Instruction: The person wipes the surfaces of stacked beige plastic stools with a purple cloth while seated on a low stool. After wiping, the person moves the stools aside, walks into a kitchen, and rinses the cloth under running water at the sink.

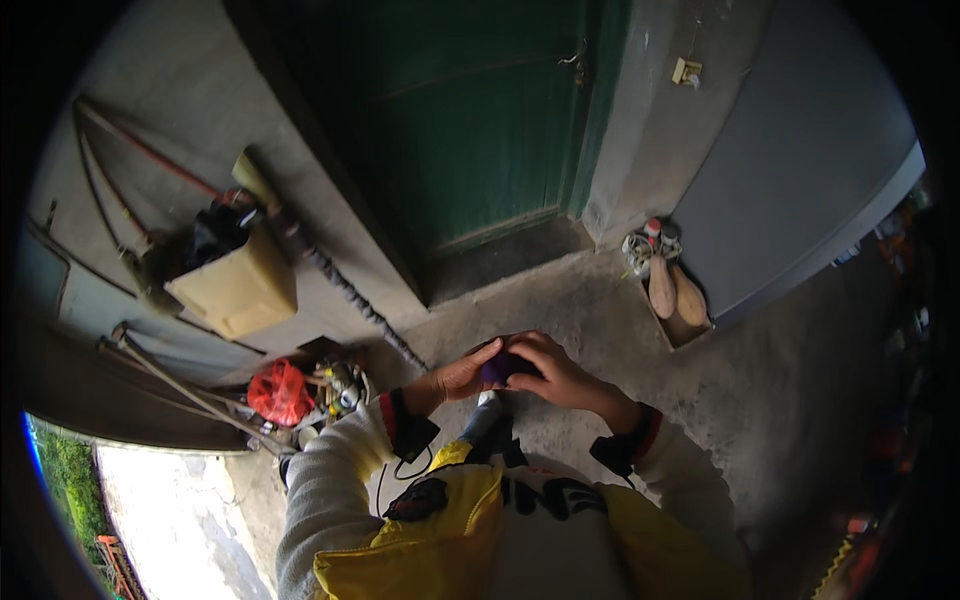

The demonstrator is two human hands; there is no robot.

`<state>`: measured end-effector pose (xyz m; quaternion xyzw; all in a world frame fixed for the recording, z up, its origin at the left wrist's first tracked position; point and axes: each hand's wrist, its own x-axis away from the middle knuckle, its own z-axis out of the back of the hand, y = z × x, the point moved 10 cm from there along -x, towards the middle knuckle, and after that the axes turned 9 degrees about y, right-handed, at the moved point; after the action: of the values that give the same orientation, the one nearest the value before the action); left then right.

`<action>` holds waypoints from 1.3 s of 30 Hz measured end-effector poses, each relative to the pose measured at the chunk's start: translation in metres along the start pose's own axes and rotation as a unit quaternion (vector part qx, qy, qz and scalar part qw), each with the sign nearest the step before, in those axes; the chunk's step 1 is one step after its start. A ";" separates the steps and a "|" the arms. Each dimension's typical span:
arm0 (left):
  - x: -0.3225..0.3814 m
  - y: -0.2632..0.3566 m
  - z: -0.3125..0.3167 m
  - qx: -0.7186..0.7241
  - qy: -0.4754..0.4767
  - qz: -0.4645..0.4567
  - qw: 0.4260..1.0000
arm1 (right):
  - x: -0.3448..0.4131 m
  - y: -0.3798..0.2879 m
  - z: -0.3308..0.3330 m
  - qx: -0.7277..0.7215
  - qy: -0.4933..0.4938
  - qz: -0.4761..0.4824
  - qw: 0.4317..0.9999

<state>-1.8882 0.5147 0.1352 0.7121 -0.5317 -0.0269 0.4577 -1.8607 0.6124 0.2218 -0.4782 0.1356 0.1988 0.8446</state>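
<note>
In front of my body, both hands close around a small dark purple object [498,369]. My left hand [466,373] grips its left side, thumb on top. From the right, my right hand [556,373] curls its fingers over it. The fingers cover much of the object, so I cannot tell what it is. Black straps with small boxes [412,436] and thin cables sit at both wrists, over knitted sleeves.
Ahead is a green door [480,135] with a metal handle. A cream bin [236,281], long-handled tools and a red plastic bag [280,392] are at left. At right, a cardboard box [681,339] holding two tan gourds stands beside a large grey panel [795,165].
</note>
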 end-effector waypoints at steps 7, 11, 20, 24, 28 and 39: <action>-0.145 0.160 0.111 -0.081 0.032 -0.074 0.993 | -0.176 0.217 0.099 -0.114 0.126 -0.227 0.959; -0.211 0.284 0.159 -0.199 0.112 -0.154 0.961 | -0.261 0.328 0.191 -0.011 0.208 -0.209 0.956; -0.347 0.473 0.155 -0.430 0.019 -0.180 0.885 | -0.408 0.544 0.367 0.135 0.363 -0.275 0.880; -0.393 0.493 0.156 -0.590 -0.025 -0.146 0.794 | -0.446 0.612 0.379 0.087 0.288 -0.396 0.868; -0.417 0.510 0.157 -0.710 -0.065 -0.183 0.677 | -0.478 0.632 0.366 0.017 0.209 -0.350 0.913; -0.430 0.523 0.180 -0.639 -0.051 -0.276 0.716 | -0.496 0.621 0.346 0.164 0.154 -0.259 0.939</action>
<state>-2.5524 0.7306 0.1939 0.3624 -0.1901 -0.5218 0.7485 -2.5751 1.0958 0.1366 -0.3763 0.1657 -0.1281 0.9025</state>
